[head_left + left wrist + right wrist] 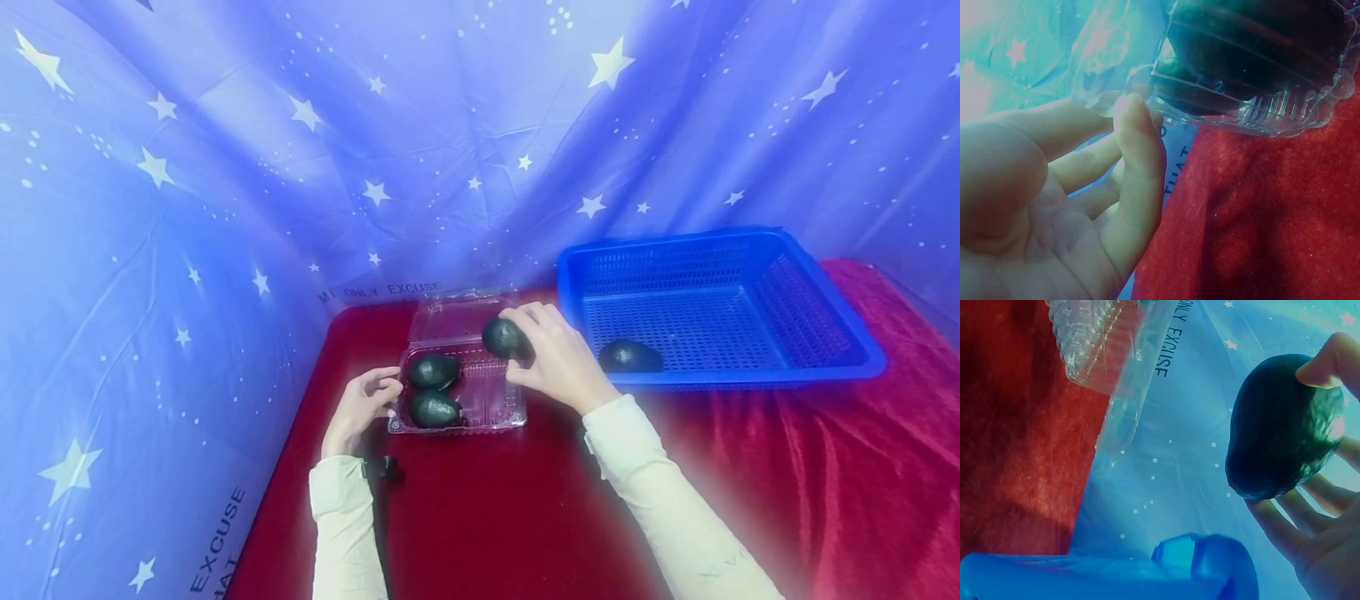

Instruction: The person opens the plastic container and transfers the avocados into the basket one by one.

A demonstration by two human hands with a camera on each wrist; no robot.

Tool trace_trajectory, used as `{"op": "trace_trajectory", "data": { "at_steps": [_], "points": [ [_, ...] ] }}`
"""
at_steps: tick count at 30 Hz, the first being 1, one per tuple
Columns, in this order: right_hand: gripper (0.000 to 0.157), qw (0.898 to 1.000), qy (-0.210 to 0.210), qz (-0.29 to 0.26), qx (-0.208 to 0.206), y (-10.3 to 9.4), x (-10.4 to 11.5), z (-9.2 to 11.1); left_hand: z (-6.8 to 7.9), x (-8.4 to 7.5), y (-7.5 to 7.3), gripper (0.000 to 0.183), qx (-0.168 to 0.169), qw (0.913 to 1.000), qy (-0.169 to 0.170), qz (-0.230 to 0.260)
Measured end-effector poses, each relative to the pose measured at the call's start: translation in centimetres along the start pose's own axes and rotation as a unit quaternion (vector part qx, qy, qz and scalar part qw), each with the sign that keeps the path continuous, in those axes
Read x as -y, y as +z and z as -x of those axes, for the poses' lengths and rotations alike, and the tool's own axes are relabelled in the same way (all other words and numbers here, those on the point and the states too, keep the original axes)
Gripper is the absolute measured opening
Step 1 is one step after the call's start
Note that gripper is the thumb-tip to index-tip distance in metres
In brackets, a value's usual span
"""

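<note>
My right hand (553, 350) grips a dark green avocado (1282, 428) between thumb and fingers, above the right part of a clear plastic clamshell container (491, 408). Two more avocados, one (433, 372) behind the other (435, 409), lie side by side in the container's left half. Its lid (457, 319) stands open toward the back. With thumb and fingertips, my left hand (360, 410) pinches the container's left rim; the left wrist view shows the thumb (1138, 134) against the clear plastic.
To the right stands a blue perforated plastic basket (750, 380) with one avocado (632, 357) near its front left corner. Red cloth (495, 517) covers the table. A blue star-patterned curtain (465, 233) hangs behind and along the left.
</note>
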State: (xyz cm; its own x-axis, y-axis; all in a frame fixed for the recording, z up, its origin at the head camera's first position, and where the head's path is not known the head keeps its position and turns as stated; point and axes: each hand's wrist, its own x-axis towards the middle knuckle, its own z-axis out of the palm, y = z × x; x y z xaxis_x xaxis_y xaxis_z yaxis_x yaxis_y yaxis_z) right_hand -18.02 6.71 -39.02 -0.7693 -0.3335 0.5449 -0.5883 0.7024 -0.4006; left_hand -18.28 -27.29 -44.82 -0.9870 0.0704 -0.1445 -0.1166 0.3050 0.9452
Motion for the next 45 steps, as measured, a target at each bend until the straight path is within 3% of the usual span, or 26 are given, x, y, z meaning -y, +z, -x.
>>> {"op": "trace_trajectory", "data": {
  "at_steps": [19, 45],
  "points": [
    [0.065, 0.999, 0.046, -0.004, -0.017, -2.6, -2.0, 0.5, 0.1, -0.2, 0.0, 0.046, 0.002, 1.0000, -0.004, 0.005],
    [0.065, 0.995, 0.096, 0.014, -0.031, -4.0, -5.8, 2.1, -0.1, 0.1, 0.0, 0.045, 0.002, 1.0000, -0.007, 0.004]
  ]
}}
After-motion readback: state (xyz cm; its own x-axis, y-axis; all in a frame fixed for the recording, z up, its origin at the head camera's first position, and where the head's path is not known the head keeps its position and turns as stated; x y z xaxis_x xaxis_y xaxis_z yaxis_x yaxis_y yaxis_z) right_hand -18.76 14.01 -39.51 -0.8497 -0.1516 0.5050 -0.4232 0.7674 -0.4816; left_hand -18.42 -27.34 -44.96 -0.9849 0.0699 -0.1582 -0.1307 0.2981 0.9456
